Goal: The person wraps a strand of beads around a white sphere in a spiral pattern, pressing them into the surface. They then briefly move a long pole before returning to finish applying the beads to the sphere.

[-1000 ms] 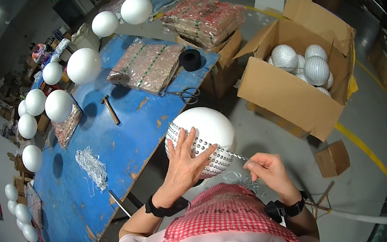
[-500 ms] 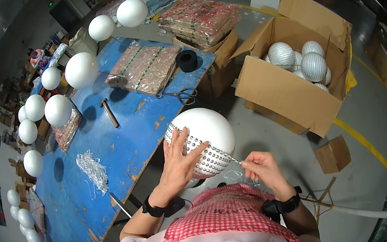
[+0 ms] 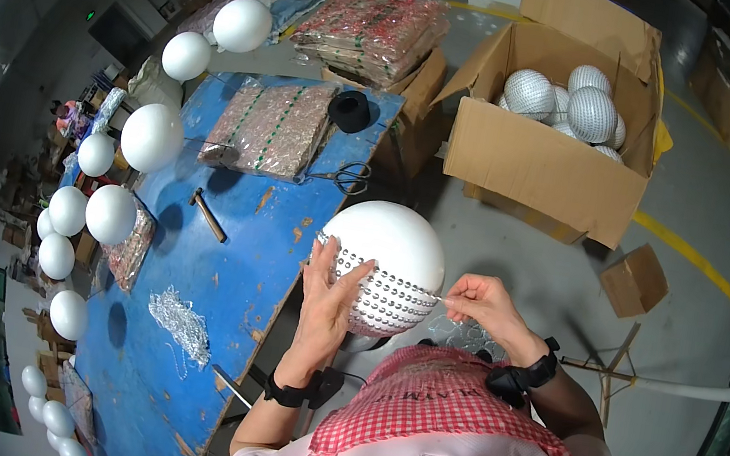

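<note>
A large white foam ball (image 3: 393, 232) is in front of me by the table's right edge. Rows of silver bead string (image 3: 396, 306) circle its lower half, and its top is bare white. My left hand (image 3: 326, 309) rests against the ball's left side, fingers and thumb pressed on the beaded rows, steadying it. To the right, my right hand (image 3: 487, 309) pinches the free end of the bead string close to the ball's surface. What supports the ball from below is hidden.
On the blue table (image 3: 226, 302) lie a hammer (image 3: 209, 216), scissors (image 3: 349, 177), a black spool (image 3: 350, 112), a wrapped package (image 3: 269, 124) and a heap of bead string (image 3: 181, 323). Beaded balls fill part of a cardboard box (image 3: 543, 174). Several white balls (image 3: 152, 138) stand along the left.
My right hand has come left toward the ball, so the loose length of string is shorter. The fingers of my left hand have shifted slightly left on the beaded rows.
</note>
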`<state>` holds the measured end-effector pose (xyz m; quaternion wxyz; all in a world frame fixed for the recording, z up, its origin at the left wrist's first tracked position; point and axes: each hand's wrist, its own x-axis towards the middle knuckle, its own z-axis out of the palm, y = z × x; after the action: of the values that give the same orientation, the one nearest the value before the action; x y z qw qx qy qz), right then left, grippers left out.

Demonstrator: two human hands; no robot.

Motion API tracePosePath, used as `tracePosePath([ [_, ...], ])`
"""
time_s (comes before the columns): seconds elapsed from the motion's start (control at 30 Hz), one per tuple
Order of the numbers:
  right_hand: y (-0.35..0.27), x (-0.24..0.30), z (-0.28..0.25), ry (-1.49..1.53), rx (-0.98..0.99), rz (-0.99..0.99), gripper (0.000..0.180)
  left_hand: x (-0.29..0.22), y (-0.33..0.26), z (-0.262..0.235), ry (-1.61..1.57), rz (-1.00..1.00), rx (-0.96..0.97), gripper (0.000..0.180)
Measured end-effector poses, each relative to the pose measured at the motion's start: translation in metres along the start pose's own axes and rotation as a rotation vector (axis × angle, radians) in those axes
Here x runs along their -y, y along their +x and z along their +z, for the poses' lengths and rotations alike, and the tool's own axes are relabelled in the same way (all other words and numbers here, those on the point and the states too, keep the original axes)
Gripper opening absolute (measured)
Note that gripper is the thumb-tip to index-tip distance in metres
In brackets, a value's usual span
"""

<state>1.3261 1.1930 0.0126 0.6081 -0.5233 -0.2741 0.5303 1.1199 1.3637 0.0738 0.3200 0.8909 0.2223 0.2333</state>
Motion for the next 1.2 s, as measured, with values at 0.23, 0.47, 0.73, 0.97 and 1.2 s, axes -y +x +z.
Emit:
tracePosePath([
  [0.23, -0.003, -0.017, 0.000, -0.147, 0.029, -0.032, 0.012, -0.011, -0.003, -0.009, 0.050, 0.001, -0.015, 0.045],
  [0.47, -0.022, 0.001, 0.005, -0.184, -0.012, -0.019, 0.014, -0.021, -0.005, 0.003, 0.358, 0.142, -0.057, 0.055],
  [0.73, -0.028, 0.020, 0.008, -0.164, -0.068, -0.162, 0.015, -0.038, -0.004, 0.013, 0.452, 0.208, 0.125, 0.049],
  [0.97, -0.027, 0.015, 0.006, -0.235, -0.106, -0.078, 0.014, -0.035, -0.003, 0.016, 0.559, 0.222, 0.121, 0.051],
  [1.2, -0.017, -0.003, -0.008, -0.498, 0.090, 0.052, 0.017, -0.033, -0.003, 0.015, 0.521, 0.213, 0.134, 0.050],
])
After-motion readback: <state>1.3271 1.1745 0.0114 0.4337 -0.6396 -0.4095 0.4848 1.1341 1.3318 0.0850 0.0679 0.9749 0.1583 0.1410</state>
